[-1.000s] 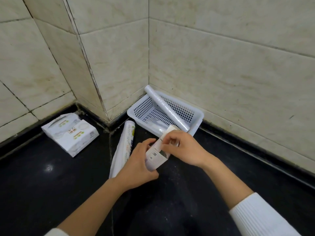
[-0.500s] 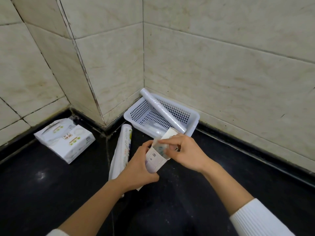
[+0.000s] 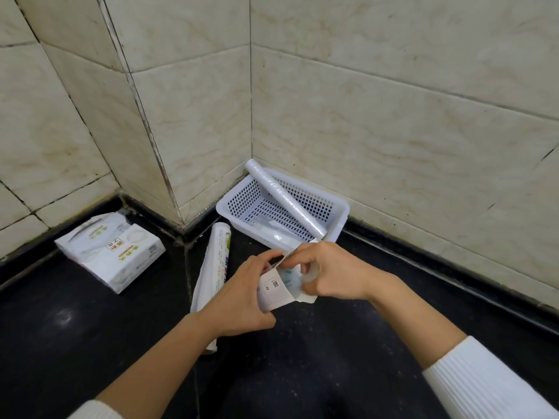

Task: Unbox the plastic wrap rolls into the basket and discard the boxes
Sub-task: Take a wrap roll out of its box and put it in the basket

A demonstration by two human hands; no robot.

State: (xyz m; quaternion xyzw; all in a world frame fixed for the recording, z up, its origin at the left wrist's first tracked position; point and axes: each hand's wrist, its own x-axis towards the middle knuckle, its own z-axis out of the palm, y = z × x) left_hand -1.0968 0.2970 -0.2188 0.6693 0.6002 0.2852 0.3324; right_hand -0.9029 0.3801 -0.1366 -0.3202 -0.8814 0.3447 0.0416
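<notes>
My left hand (image 3: pixel 242 300) grips a long white box (image 3: pixel 273 293) whose end flap stands open. My right hand (image 3: pixel 329 272) has its fingers pinched on the end of the plastic wrap roll (image 3: pixel 292 278) showing inside that opening. Behind the hands a white perforated basket (image 3: pixel 338 220) sits in the wall corner, with one clear roll (image 3: pixel 282 196) leaning diagonally across it and over its far rim. Another long white pack (image 3: pixel 216 264) lies on the black floor left of my hands.
A white carton with green and red print (image 3: pixel 113 252) lies on the floor at the left, near the wall. Beige tiled walls meet in a corner behind the basket. Black floor stretches to the right and in front of me.
The box's end flap has been folded open and my right fingers have gone from the flap to the roll end inside. My view has shifted slightly.
</notes>
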